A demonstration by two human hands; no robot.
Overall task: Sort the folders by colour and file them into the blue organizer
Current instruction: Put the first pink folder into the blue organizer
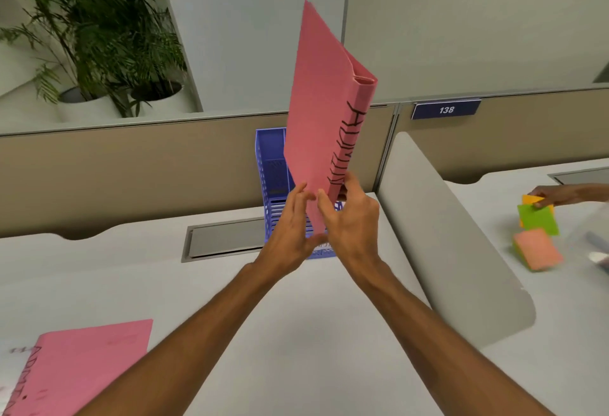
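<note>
I hold a pink folder [316, 112] upright in the air, its spine with black hand lettering turned to the right. My right hand [349, 214] grips its lower end, thumb on the spine side. The fingers of my left hand [290, 228] lie fairly straight against the folder's left face and bottom corner. Directly behind the folder stands the blue slotted organizer [272, 168] on the desk against the beige partition; its slots look empty where visible. A second pink folder [79, 369] with black lettering lies flat at the desk's lower left corner.
A grey curved divider [445, 234] separates my desk from the desk at right, where another person's hand [557, 195] holds orange, green and pink sticky note pads [537, 237]. A cable hatch [227, 237] sits left of the organizer. Potted plants [99, 36] stand behind the partition.
</note>
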